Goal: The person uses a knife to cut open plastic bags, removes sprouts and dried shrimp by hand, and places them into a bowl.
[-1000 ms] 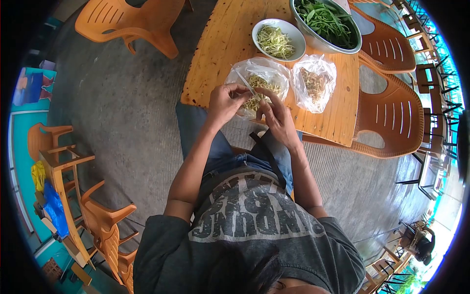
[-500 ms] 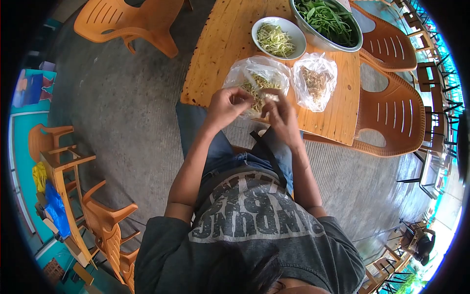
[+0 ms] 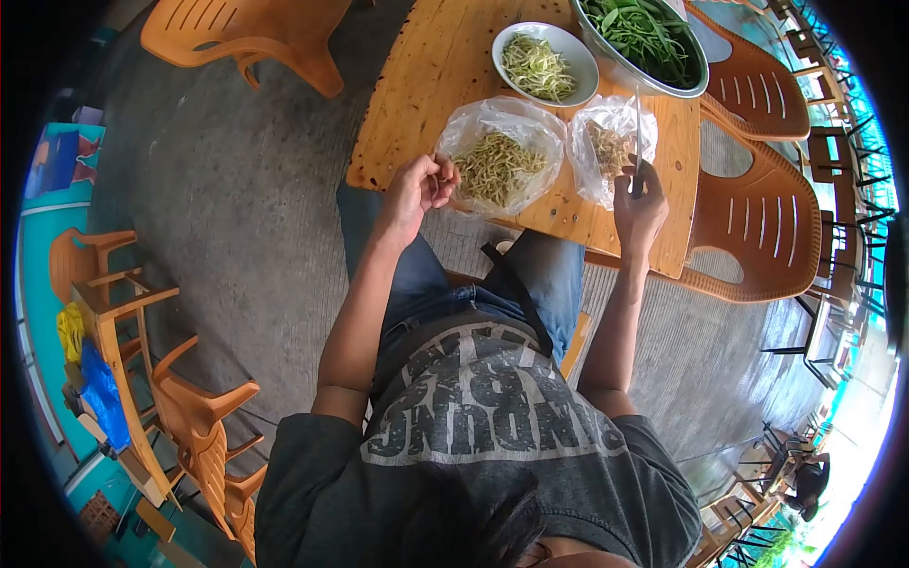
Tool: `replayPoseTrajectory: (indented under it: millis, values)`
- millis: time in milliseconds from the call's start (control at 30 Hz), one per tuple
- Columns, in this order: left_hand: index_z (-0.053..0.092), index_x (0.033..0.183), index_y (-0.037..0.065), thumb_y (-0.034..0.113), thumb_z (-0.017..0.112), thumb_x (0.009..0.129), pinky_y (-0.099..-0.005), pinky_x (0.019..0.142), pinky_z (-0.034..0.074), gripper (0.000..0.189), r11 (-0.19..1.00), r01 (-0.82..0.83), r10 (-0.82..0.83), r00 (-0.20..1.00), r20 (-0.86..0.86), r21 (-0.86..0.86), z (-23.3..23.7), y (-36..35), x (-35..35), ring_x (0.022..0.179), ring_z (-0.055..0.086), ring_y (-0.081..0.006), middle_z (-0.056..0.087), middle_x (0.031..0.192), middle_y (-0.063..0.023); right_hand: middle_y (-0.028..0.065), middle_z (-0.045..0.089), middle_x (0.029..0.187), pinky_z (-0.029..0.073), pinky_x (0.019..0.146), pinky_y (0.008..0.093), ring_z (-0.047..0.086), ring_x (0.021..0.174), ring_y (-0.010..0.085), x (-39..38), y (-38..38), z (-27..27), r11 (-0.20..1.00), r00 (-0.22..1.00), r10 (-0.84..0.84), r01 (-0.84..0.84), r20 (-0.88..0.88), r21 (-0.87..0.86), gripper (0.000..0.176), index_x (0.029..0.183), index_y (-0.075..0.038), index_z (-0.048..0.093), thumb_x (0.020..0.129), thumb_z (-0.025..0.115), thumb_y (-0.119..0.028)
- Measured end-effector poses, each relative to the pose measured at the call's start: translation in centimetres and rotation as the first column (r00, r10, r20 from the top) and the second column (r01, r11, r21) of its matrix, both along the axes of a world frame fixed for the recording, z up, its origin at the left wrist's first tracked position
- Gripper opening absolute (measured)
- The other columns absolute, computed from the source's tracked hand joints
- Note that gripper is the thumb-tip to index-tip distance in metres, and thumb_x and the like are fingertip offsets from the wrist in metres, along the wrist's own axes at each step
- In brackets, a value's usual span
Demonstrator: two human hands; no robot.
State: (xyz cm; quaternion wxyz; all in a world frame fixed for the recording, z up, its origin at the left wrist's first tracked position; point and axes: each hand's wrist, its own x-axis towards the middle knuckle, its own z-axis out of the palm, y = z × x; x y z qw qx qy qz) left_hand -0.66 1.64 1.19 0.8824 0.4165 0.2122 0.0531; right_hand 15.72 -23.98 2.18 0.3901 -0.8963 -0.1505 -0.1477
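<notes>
My right hand [image 3: 641, 210] grips a knife [image 3: 638, 128], its thin blade pointing away from me. It is over the near edge of a clear plastic bag of brownish scraps [image 3: 607, 149]. My left hand [image 3: 423, 193] is at the left edge of another clear plastic bag [image 3: 547, 137], with its fingers curled in. Whatever those fingers hold, if anything, is too small to make out. Inside that bag lies a heap of bean sprouts [image 3: 498, 170]. Beyond it, a white bowl [image 3: 499, 59] contains paler bean sprouts [image 3: 538, 69].
A metal basin [image 3: 694, 87] of green leaves [image 3: 640, 40] sits at the far right of the wooden table [image 3: 402, 114]. Brown plastic chairs [image 3: 762, 213] line the table's right side. An orange chair [image 3: 256, 43] stands on the floor at the far left.
My hands have moved apart. The right one swung right with the knife, from over the sprouts to the scraps bag; the left one drew back to the left edge of the sprouts bag.
</notes>
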Motion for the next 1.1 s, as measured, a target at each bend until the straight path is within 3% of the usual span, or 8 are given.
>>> replayPoseTrajectory:
  millis: [67,167,233,400,667,800,967,1100]
  values:
    - [0.060,0.077,0.002,0.012,0.052,0.086,-0.0191,0.050,0.035,0.015,0.995,0.043,-0.040,0.999,-0.030,0.090,0.0,0.5,0.0,0.054,0.044,-0.0044,0.056,0.068,-0.0014,0.0080,0.058,0.059,0.042,0.050,0.0278,0.050,0.051,0.0097,-1.7,1.8,1.8,0.990,0.999,0.006,0.000,-0.044,0.144,0.020,0.094,0.000,0.064,0.078,0.065,-0.013]
    - [0.064,0.088,0.002,0.022,0.057,0.089,-0.0187,0.051,0.035,0.020,0.724,0.156,0.021,0.969,-0.247,0.672,0.8,-1.0,0.6,0.057,0.044,-0.0033,0.055,0.068,0.0029,0.0101,0.060,0.060,0.042,0.049,0.0281,0.050,0.050,0.0100,-4.0,3.9,0.8,0.961,0.965,0.183,-0.136,-0.187,0.241,0.018,0.092,0.001,0.065,0.079,0.065,-0.012]
    - [0.067,0.090,0.001,0.022,0.063,0.087,-0.0190,0.054,0.039,0.021,0.709,0.068,0.043,0.989,-0.139,0.702,-1.0,-1.4,0.9,0.061,0.047,-0.0035,0.057,0.069,0.0028,0.0177,0.063,0.067,0.048,0.055,0.0344,0.063,0.058,0.0287,-6.3,6.5,2.2,0.927,0.913,0.374,-0.368,-0.159,0.069,0.018,0.088,0.000,0.065,0.076,0.069,-0.014]
    - [0.066,0.090,-0.001,0.013,0.064,0.084,-0.0208,0.059,0.044,0.015,0.607,0.079,0.060,0.988,-0.145,0.791,-1.1,-1.6,0.0,0.065,0.053,-0.0055,0.061,0.072,-0.0006,0.0186,0.063,0.071,0.049,0.061,0.0409,0.062,0.069,0.0372,-6.9,9.3,-0.6,0.872,0.844,0.447,-0.485,-0.298,-0.065,0.020,0.084,-0.003,0.064,0.075,0.069,-0.020]
    - [0.068,0.087,0.003,0.015,0.066,0.080,-0.0237,0.058,0.045,0.015,0.648,0.029,0.106,0.986,-0.128,0.761,-0.8,-2.7,0.0,0.061,0.057,-0.0077,0.063,0.068,-0.0033,0.0153,0.062,0.067,0.047,0.056,0.0350,0.061,0.058,0.0272,-6.5,8.7,-0.7,0.891,0.832,0.425,-0.454,-0.356,0.003,0.022,0.086,0.000,0.064,0.076,0.069,-0.019]
    - [0.067,0.095,0.001,0.016,0.065,0.085,-0.0193,0.060,0.043,0.019,0.680,0.109,0.042,0.981,-0.187,0.725,0.4,-3.3,0.4,0.067,0.053,-0.0031,0.064,0.076,0.0002,0.0043,0.059,0.063,0.039,0.047,0.0262,0.050,0.049,0.0106,-6.5,8.4,-0.7,0.846,0.689,0.516,-0.317,-0.509,0.428,0.021,0.081,0.001,0.064,0.081,0.068,-0.019]
    - [0.067,0.097,0.001,0.014,0.065,0.085,-0.0175,0.057,0.038,0.018,0.954,-0.084,0.101,0.994,-0.043,0.288,0.2,-4.5,1.1,0.063,0.047,-0.0020,0.063,0.078,0.0022,-0.0027,0.052,0.060,0.032,0.044,0.0211,0.042,0.050,0.0041,-6.6,8.1,0.2,0.684,0.303,0.689,0.028,-0.659,0.729,0.025,0.086,0.001,0.066,0.086,0.067,-0.024]
    - [0.068,0.096,0.002,0.012,0.065,0.085,-0.0170,0.055,0.035,0.015,0.984,-0.096,0.105,0.993,-0.052,0.147,0.3,-4.4,1.1,0.060,0.044,-0.0019,0.063,0.076,0.0018,-0.0033,0.048,0.058,0.032,0.047,0.0203,0.042,0.052,0.0048,-7.0,8.1,0.0,0.744,0.369,0.639,-0.072,-0.675,0.664,0.033,0.097,0.002,0.064,0.088,0.064,-0.030]
